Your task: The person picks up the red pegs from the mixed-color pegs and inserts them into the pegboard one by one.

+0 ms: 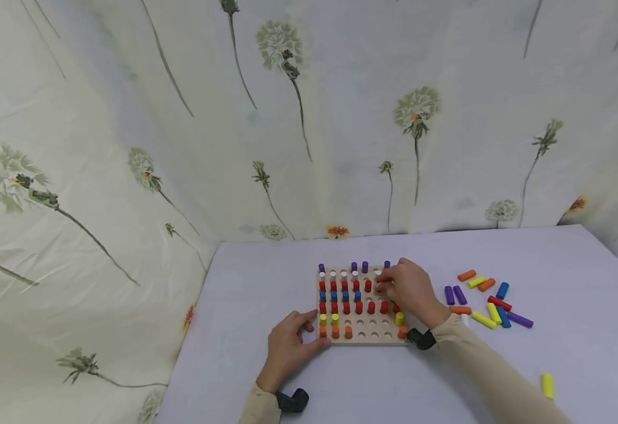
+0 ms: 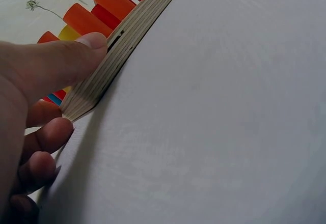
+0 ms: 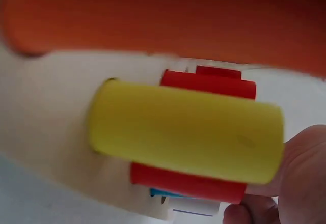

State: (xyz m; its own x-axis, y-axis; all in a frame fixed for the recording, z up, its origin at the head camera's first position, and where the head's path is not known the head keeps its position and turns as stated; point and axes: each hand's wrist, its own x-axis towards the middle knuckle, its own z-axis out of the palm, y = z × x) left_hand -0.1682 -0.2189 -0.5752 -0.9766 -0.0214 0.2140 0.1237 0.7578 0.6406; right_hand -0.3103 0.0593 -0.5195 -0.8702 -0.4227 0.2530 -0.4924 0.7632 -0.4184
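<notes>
A wooden peg board [image 1: 373,340] lies on the pale table with rows of red, blue, purple, yellow and orange pegs standing in it. My left hand [image 1: 302,334] holds its near left corner. The thumb [image 2: 66,61] presses the board's layered edge [image 2: 122,40], and the fingers curl beside the corner. My right hand [image 1: 388,284] reaches over the board's right side and pinches a red peg [image 1: 379,288] in the upper rows. The right wrist view shows a yellow peg [image 3: 188,137] very close, with red pegs [image 3: 209,80] behind it and an orange peg [image 3: 153,15] blurred above.
Several loose pegs [image 1: 491,301] in orange, yellow, purple, blue and red lie on the table right of the board. One yellow peg [image 1: 547,386] lies alone near the front right. A dandelion-print cloth [image 1: 287,118] hangs behind and on the left.
</notes>
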